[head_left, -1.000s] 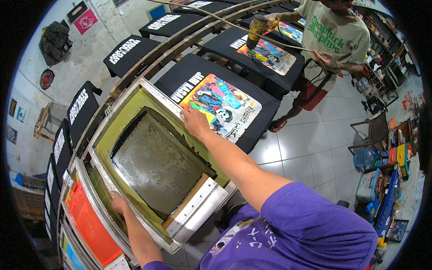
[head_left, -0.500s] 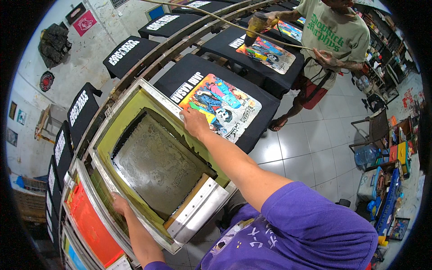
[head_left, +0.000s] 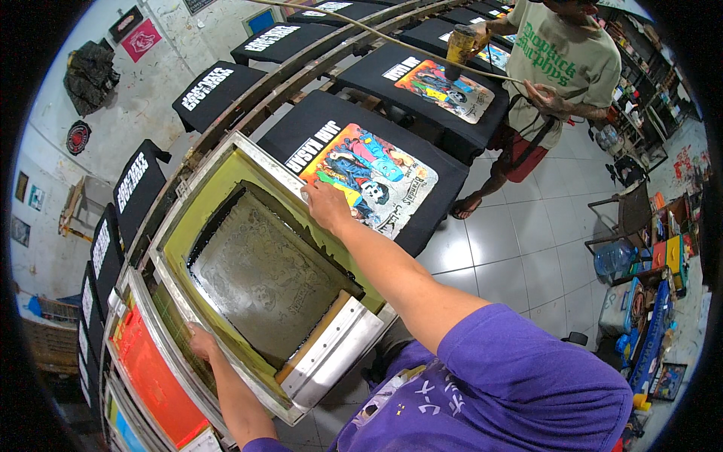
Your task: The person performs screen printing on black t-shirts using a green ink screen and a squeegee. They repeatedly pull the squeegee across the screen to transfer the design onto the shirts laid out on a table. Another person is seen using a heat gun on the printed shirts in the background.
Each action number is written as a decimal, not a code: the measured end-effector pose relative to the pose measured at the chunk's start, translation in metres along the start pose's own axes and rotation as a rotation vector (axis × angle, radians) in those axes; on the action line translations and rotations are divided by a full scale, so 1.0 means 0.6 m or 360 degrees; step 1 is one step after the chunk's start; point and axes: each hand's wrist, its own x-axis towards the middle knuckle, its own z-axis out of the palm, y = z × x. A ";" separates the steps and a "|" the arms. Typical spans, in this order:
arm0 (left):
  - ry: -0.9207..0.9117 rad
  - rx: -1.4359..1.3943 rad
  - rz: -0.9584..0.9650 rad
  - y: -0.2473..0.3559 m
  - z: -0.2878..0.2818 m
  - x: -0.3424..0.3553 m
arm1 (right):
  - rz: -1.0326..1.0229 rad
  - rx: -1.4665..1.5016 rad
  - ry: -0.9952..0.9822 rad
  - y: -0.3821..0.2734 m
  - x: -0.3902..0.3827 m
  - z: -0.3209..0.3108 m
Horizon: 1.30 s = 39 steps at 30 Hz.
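Note:
Between my hands lies a screen-printing frame (head_left: 265, 164) with a metal rim and yellow-green mesh. Black ink (head_left: 256, 260) covers much of the mesh, and a faint design shows through it. Across the near end rests a squeegee (head_left: 331, 354) with a wide metal holder; neither hand touches it. My left hand (head_left: 202, 341) is closed on the left rim of the frame, its fingertips partly hidden. On the right rim my right hand (head_left: 329, 207) is closed too, beside a black T-shirt (head_left: 290, 124) bearing a colourful print (head_left: 376, 177).
At left stands another screen with red ink (head_left: 154, 369). Black shirts (head_left: 211, 90) lie on boards along a curved metal rail (head_left: 248, 94). A co-worker (head_left: 565, 68) at far right holds a yellow heat gun (head_left: 463, 47) over a printed shirt. A hose (head_left: 392, 39) crosses above.
The co-worker's heat gun has swung to the right over the far shirt. My hands, the frame and the squeegee stay almost where they were.

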 end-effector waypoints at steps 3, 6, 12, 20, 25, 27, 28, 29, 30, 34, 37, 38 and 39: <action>0.0016 -0.0014 0.0039 -0.007 0.004 0.005 | 0.0002 -0.0009 -0.0013 -0.001 0.001 0.000; -0.0018 -0.0022 0.0011 -0.003 0.006 0.003 | 0.0006 -0.0011 -0.0021 0.003 0.000 0.001; -0.0034 -0.0023 -0.0014 -0.010 0.011 0.013 | -0.0006 -0.0009 -0.0002 0.005 0.001 0.006; -0.0064 0.0002 -0.0029 -0.002 0.003 0.002 | 0.0012 -0.0016 -0.0031 0.005 0.001 0.004; -0.0067 -0.0012 -0.0039 0.008 -0.004 -0.006 | -0.0007 -0.0028 0.0022 0.008 0.002 0.007; -0.0062 -0.0016 -0.0033 0.005 -0.005 -0.003 | -0.0006 -0.0029 0.0018 0.004 0.001 0.006; -0.0062 -0.0019 -0.0030 0.003 -0.005 -0.001 | -0.0003 -0.0035 0.0010 0.003 0.001 0.006; -0.0067 -0.0027 -0.0026 0.002 -0.005 0.001 | 0.0002 -0.0041 0.0002 0.004 0.001 0.006; -0.0069 -0.0022 -0.0014 0.000 -0.005 0.002 | -0.0004 -0.0042 0.0008 0.004 0.001 0.007; -0.0066 0.0023 0.0031 -0.001 -0.005 -0.001 | -0.0014 -0.0073 -0.0004 0.005 0.001 0.006; -0.0062 0.0039 0.0035 0.006 -0.006 -0.009 | 0.0009 -0.0114 -0.0063 0.006 0.001 0.002; -0.0060 0.0042 0.0036 0.004 -0.006 -0.006 | 0.0014 -0.0124 -0.0087 0.005 0.002 0.001; -0.0057 0.0042 0.0035 0.002 -0.006 -0.004 | 0.0020 -0.0109 -0.0088 0.003 0.002 0.001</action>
